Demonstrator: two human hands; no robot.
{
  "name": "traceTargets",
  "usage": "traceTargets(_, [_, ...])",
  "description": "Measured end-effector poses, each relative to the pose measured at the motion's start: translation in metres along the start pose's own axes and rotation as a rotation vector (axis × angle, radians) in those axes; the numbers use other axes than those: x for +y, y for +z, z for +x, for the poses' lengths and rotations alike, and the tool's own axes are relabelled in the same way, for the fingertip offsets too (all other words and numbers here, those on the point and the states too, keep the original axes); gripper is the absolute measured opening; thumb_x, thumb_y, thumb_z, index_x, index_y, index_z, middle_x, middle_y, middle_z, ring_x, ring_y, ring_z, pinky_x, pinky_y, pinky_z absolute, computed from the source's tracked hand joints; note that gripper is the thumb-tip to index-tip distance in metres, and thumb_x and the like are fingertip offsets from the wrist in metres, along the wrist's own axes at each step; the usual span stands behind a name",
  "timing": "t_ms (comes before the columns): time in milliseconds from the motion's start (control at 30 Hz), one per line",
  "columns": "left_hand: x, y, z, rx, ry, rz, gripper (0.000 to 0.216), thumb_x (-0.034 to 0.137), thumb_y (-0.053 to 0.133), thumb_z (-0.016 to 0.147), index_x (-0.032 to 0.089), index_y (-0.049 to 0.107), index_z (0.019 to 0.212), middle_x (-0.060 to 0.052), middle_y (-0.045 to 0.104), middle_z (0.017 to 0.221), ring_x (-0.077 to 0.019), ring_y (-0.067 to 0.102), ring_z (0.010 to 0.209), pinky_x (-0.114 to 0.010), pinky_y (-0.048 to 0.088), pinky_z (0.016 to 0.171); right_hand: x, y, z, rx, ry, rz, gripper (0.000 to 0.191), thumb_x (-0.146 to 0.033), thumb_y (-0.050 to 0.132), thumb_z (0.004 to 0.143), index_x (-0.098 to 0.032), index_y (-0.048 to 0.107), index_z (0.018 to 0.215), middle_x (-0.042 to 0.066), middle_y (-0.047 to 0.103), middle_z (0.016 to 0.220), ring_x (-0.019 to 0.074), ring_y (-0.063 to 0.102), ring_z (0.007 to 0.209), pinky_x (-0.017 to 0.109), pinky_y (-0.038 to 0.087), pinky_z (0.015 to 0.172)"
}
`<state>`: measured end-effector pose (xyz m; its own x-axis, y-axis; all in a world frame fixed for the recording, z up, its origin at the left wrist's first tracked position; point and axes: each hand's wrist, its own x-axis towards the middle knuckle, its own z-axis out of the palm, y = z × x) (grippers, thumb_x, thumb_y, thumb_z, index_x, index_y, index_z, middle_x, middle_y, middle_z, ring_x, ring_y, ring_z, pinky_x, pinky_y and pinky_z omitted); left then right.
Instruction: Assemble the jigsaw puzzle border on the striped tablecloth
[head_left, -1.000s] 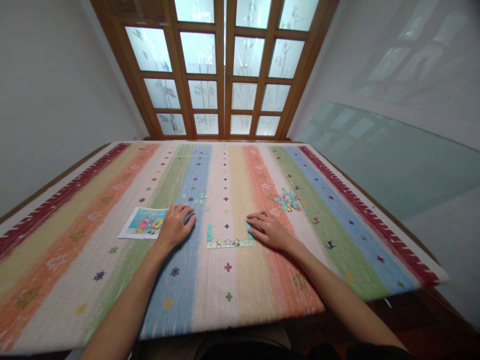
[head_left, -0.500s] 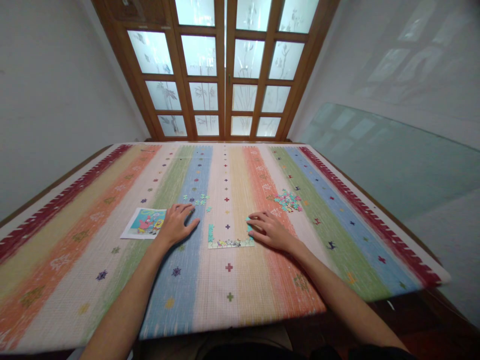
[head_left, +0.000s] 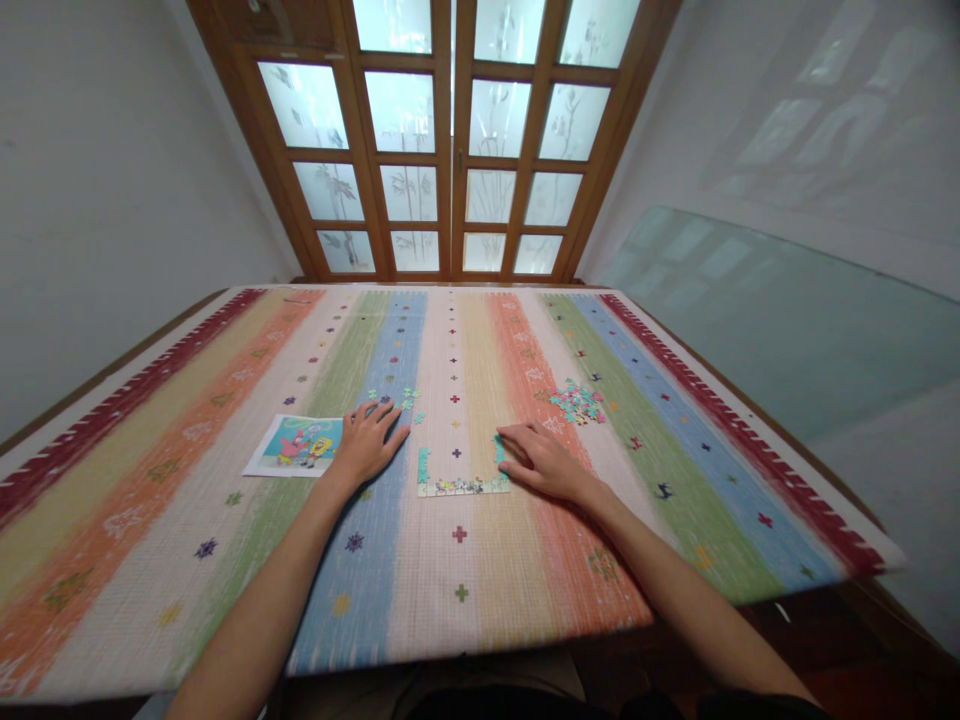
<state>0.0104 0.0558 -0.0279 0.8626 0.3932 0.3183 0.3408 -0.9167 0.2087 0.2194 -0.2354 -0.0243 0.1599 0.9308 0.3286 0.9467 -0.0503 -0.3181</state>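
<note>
A partly joined jigsaw puzzle (head_left: pixel 463 488) lies flat on the tablecloth as a bottom row with a short column rising at each end. My right hand (head_left: pixel 541 460) rests at its right column, fingertips touching or just over the pieces, thumb and fingers apart. My left hand (head_left: pixel 367 445) lies palm down with fingers spread, its fingertips reaching over a small group of loose turquoise puzzle pieces (head_left: pixel 409 397). Part of that group is hidden under the fingers. Beside my left wrist is a printed cartoon picture (head_left: pixel 289 445), its right edge covered by the hand.
A heap of mixed puzzle pieces (head_left: pixel 577 402) sits to the right beyond my right hand. The striped tablecloth (head_left: pixel 457 560) covers the table. Behind the table stand wooden glazed doors (head_left: pixel 450 150), and a glass panel (head_left: pixel 787 310) leans by the right wall.
My left hand has shifted right and slightly forward, so its fingers now cover more of the loose pieces and more of the picture shows. My right hand has stayed at the right column.
</note>
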Motion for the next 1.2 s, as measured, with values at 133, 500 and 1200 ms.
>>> traceTargets(133, [0.004, -0.007, -0.005, 0.039, 0.036, -0.027, 0.022, 0.034, 0.056, 0.094, 0.025, 0.074, 0.104, -0.011, 0.075, 0.117, -0.0368, 0.058, 0.121, -0.058, 0.037, 0.102, 0.0, 0.0, -0.001, 0.002, 0.02, 0.006, 0.054, -0.037, 0.062, 0.096, -0.02, 0.049, 0.146, 0.014, 0.068, 0.125, 0.0307, 0.06, 0.115, 0.049, 0.053, 0.097])
traceTargets(500, [0.018, -0.011, -0.012, 0.085, 0.051, -0.029, 0.017, 0.029, 0.057, 0.091, 0.023, 0.071, 0.099, -0.01, 0.074, 0.104, -0.0324, 0.06, 0.104, -0.052, 0.041, 0.094, 0.002, 0.001, 0.001, -0.001, -0.062, -0.015, 0.033, -0.037, 0.062, 0.098, -0.022, 0.066, 0.128, 0.012, 0.067, 0.127, 0.0282, 0.059, 0.115, 0.051, 0.05, 0.102])
traceTargets(1200, [0.01, -0.004, -0.013, 0.079, -0.047, -0.085, 0.019, 0.034, 0.056, 0.095, 0.022, 0.071, 0.094, -0.01, 0.071, 0.097, -0.032, 0.06, 0.1, -0.046, 0.045, 0.086, 0.003, 0.002, 0.001, 0.011, -0.075, -0.002, 0.033, -0.038, 0.06, 0.099, -0.02, 0.067, 0.126, 0.014, 0.066, 0.126, 0.0292, 0.058, 0.113, 0.052, 0.05, 0.1])
